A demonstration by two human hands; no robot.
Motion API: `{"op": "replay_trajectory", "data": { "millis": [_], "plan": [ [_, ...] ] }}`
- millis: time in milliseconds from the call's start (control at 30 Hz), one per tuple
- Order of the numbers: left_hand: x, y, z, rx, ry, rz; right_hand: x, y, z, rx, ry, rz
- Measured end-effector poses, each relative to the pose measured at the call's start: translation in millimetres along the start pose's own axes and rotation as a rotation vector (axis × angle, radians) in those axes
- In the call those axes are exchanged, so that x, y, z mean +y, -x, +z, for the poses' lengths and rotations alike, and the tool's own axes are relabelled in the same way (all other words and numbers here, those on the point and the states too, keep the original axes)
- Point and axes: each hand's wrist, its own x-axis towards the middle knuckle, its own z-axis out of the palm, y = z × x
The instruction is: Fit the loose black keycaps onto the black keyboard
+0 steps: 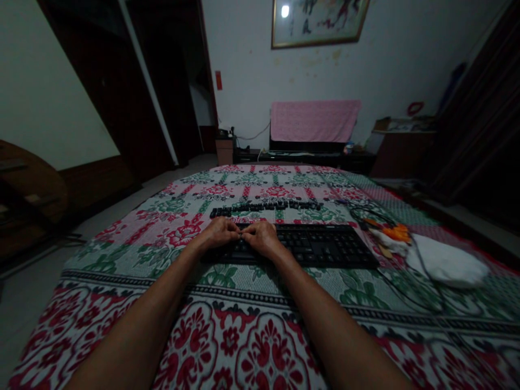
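A black computer keyboard point(320, 246) lies flat on the patterned cloth in front of me. Over its left part, my left hand point(221, 233) is closed, thumb and fingers pinched together. Close against it, the fingertips of my right hand point(262, 237) are pinched too, and the two hands nearly touch. Whatever small thing sits between the fingertips is too dark to make out. Behind the keyboard runs a row of loose black keycaps point(268, 206), with a small cluster at its left end.
A floral cloth point(264, 346) covers the table. To the right lie a black cable point(406, 297), an orange item point(396, 233) and a white bundle point(447, 261). Farther back, a pink cloth point(314, 120) hangs over a dark screen by the wall.
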Motion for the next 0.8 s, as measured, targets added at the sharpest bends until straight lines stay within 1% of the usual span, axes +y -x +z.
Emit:
{"op": "replay_trajectory", "data": {
  "millis": [133, 233, 367, 500, 567, 700, 800],
  "plan": [
    [-1.8, 0.2, -1.1, -0.007, -0.008, 0.048, -1.0, 0.9, -3.3, -0.020, 0.002, -0.013],
    [-1.8, 0.3, -2.3, -0.028, 0.005, 0.063, -2.6, 1.4, -7.0, -0.044, 0.022, -0.017],
    [-1.6, -0.2, -1.6, -0.053, 0.005, 0.073, -6.0, 2.3, -10.9, -0.045, 0.059, -0.028],
    [-2.6, -1.1, 0.2, -0.053, 0.073, 0.075, -8.3, 2.7, -12.8, -0.042, 0.083, -0.024],
    [-1.7, 0.0, -0.8, -0.042, 0.149, 0.034, -8.1, 2.3, -12.3, -0.035, 0.079, -0.016],
    [1.4, 5.1, -7.2, 0.018, 0.300, -0.097, -5.6, 0.5, -8.9, -0.018, 0.073, -0.015],
    [-1.5, 7.9, -12.4, 0.036, 0.462, -0.162, -3.8, -0.5, -6.6, -0.021, 0.095, -0.005]
  ]
}}
